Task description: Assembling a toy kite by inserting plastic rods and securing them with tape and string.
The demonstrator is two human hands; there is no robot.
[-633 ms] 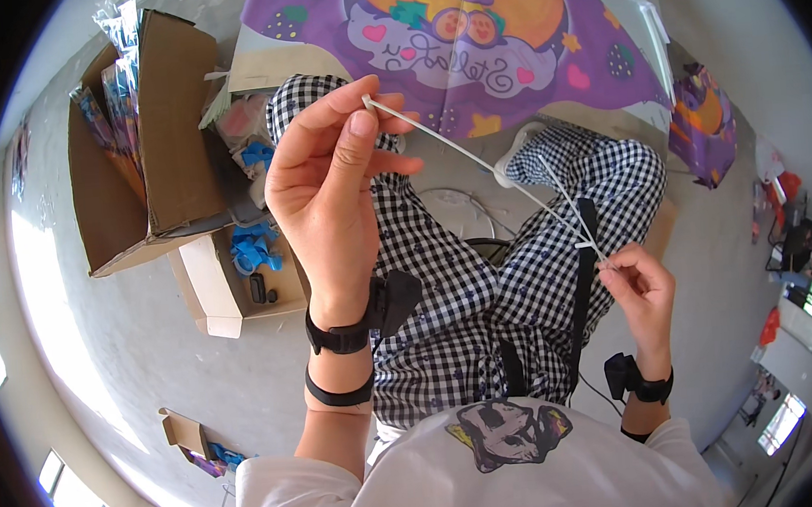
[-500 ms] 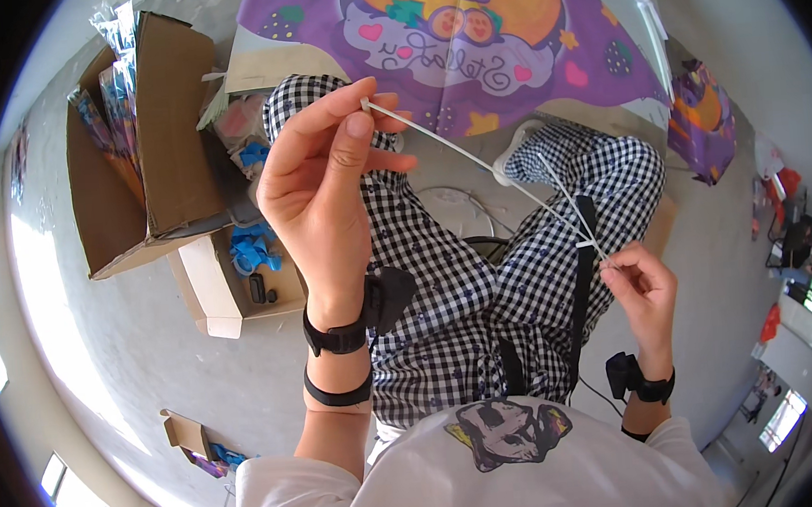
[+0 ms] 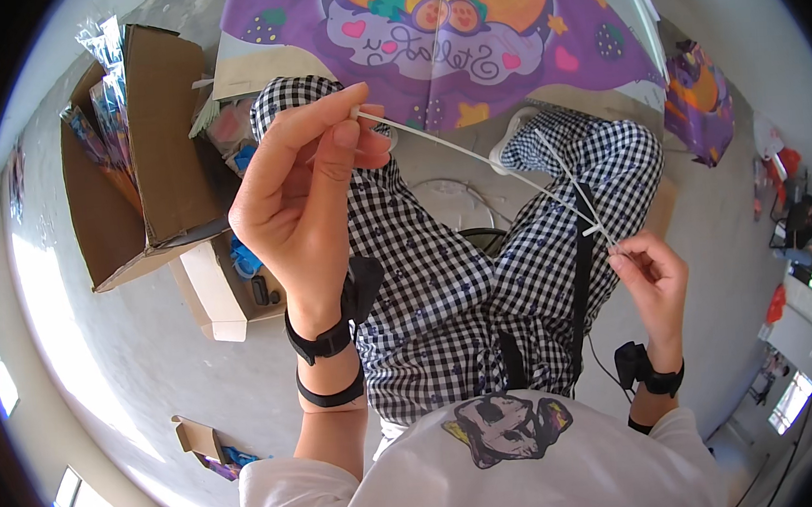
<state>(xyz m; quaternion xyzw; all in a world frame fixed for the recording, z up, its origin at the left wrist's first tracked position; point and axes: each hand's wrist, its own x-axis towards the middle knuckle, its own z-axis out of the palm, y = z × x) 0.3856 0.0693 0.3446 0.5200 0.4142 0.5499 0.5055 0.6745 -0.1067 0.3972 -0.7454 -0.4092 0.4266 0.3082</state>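
1. While the person sits over checked trousers [image 3: 446, 288], the left hand [image 3: 303, 199] is raised and pinches one end of a thin white rod [image 3: 474, 154] between thumb and fingertips.
2. The right hand [image 3: 653, 279], lower and right of the trousers, grips the rod's other end, where two white strips [image 3: 576, 190] cross it.
3. The rod runs taut above the trousers — clear of the cloth.
4. Beyond the trousers lies a purple kite [image 3: 466, 33]; left of them stands an open cardboard box [image 3: 136, 159].
5. Judged from this, the rod is being fitted or tied at the right-hand end — the next move likely needs a steady left pinch and fine right fingertips.
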